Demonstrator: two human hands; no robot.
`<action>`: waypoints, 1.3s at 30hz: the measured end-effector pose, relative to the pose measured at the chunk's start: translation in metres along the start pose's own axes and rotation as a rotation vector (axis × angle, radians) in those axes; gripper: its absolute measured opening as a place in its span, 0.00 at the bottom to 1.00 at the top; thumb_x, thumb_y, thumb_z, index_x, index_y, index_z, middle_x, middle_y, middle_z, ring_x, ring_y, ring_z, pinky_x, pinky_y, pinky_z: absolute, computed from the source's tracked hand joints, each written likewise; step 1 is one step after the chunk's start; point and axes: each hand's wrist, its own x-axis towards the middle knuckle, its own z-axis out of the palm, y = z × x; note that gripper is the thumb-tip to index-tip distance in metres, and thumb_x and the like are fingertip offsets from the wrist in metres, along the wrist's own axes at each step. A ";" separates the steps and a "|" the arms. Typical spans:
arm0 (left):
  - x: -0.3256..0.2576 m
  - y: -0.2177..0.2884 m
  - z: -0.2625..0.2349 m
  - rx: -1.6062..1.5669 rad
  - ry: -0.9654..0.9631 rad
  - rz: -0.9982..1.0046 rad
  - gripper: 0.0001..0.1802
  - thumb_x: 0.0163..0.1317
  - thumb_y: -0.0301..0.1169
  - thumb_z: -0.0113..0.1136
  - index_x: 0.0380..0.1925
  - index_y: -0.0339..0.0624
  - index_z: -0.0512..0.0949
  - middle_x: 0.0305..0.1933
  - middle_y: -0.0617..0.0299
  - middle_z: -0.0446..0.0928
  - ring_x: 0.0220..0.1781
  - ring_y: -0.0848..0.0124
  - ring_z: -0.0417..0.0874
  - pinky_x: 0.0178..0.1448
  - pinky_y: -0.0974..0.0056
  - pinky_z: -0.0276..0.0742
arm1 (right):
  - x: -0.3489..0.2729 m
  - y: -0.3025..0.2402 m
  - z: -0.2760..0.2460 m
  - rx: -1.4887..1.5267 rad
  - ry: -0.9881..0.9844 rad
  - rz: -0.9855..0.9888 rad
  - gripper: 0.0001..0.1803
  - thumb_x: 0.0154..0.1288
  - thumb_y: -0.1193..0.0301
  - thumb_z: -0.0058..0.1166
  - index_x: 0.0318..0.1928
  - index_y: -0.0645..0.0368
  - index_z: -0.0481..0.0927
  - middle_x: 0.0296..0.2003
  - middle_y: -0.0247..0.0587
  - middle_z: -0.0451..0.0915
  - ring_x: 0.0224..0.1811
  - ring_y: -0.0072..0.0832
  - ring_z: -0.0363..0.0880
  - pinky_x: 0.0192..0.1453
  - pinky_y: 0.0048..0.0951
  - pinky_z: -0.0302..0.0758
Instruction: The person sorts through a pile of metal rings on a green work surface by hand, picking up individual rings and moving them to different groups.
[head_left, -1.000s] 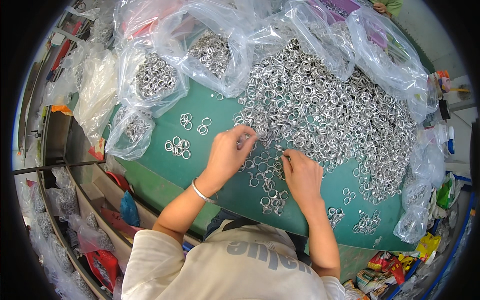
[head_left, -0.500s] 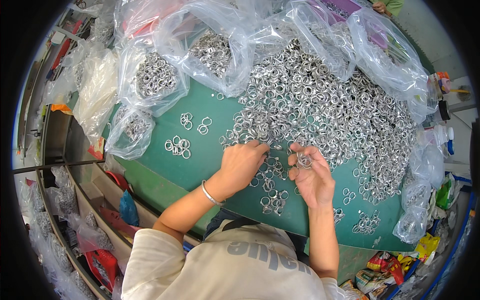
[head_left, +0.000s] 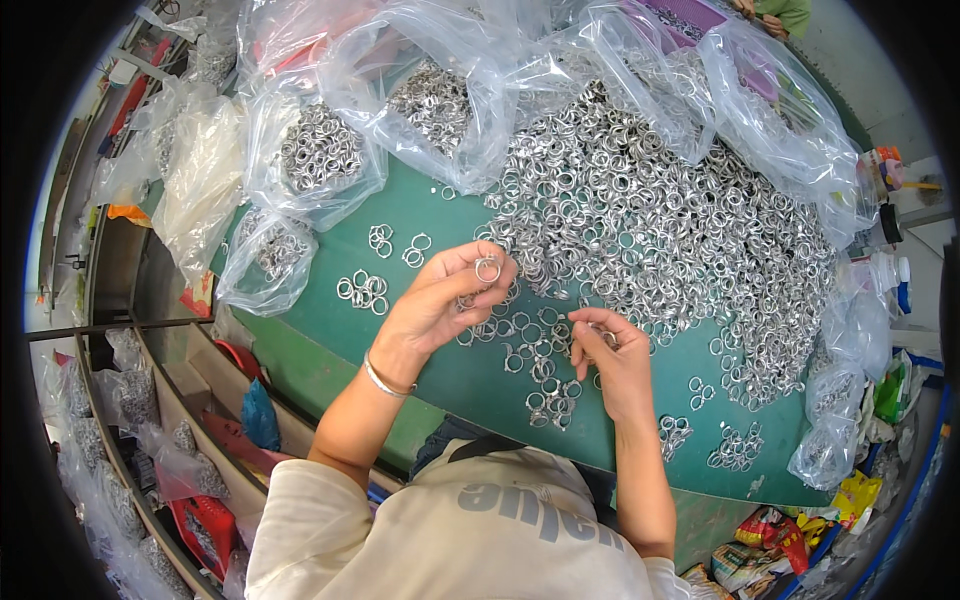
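My left hand (head_left: 440, 295) is raised over the near edge of the ring pile, its fingers closed on several silver metal rings. One ring (head_left: 487, 269) shows at the fingertips, with more tucked lower in the fingers. My right hand (head_left: 615, 365) has its back turned up and its fingers curled; a bit of a metal ring (head_left: 609, 339) shows between them, the rest hidden. Between and below the hands lies a loose cluster of rings (head_left: 545, 365). The large heap of rings (head_left: 660, 210) spreads beyond both hands on the green table (head_left: 440, 365).
Small groups of rings (head_left: 362, 291) lie left of the hands, and others (head_left: 736, 446) at the near right. Clear plastic bags of rings (head_left: 320, 148) line the far left. A purple basket (head_left: 690, 18) stands at the back. Another person's hand (head_left: 773, 25) shows at the far right.
My left hand has lifted off the pile and turned, now showing rings in its fingers. My right hand has rolled over, hiding most of the rings seen in it before.
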 end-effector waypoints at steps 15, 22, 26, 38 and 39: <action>-0.017 -0.026 -0.007 1.133 0.360 0.154 0.08 0.63 0.27 0.61 0.35 0.32 0.82 0.24 0.63 0.78 0.25 0.79 0.73 0.32 0.71 0.70 | 0.010 -0.001 0.036 -1.199 0.151 -0.423 0.05 0.59 0.72 0.61 0.34 0.61 0.82 0.26 0.45 0.75 0.26 0.43 0.77 0.29 0.40 0.73; -0.021 -0.027 0.006 1.479 0.264 0.265 0.08 0.55 0.26 0.66 0.36 0.40 0.82 0.28 0.58 0.78 0.24 0.65 0.77 0.32 0.62 0.73 | 0.014 -0.004 0.016 -0.919 0.146 -0.413 0.04 0.57 0.74 0.61 0.32 0.61 0.83 0.21 0.42 0.75 0.22 0.40 0.75 0.27 0.37 0.69; -0.015 -0.043 0.010 1.660 0.155 0.326 0.09 0.54 0.30 0.66 0.36 0.45 0.81 0.28 0.59 0.78 0.26 0.58 0.79 0.30 0.56 0.74 | 0.012 -0.002 0.023 -1.147 0.173 -0.441 0.06 0.58 0.71 0.62 0.34 0.60 0.84 0.26 0.42 0.78 0.25 0.42 0.78 0.29 0.39 0.72; -0.003 -0.051 0.008 1.381 0.183 0.307 0.05 0.57 0.28 0.63 0.31 0.40 0.78 0.26 0.64 0.75 0.26 0.67 0.78 0.26 0.61 0.69 | 0.012 -0.008 0.006 -0.560 -0.040 -0.223 0.02 0.57 0.82 0.59 0.32 0.65 0.81 0.27 0.33 0.75 0.25 0.19 0.71 0.28 0.24 0.69; -0.002 -0.045 0.005 1.199 0.132 0.266 0.04 0.58 0.28 0.62 0.31 0.40 0.77 0.28 0.66 0.75 0.26 0.70 0.76 0.24 0.63 0.67 | 0.010 -0.010 -0.002 -0.329 -0.086 -0.155 0.02 0.58 0.82 0.59 0.33 0.66 0.80 0.31 0.34 0.75 0.27 0.19 0.72 0.28 0.23 0.69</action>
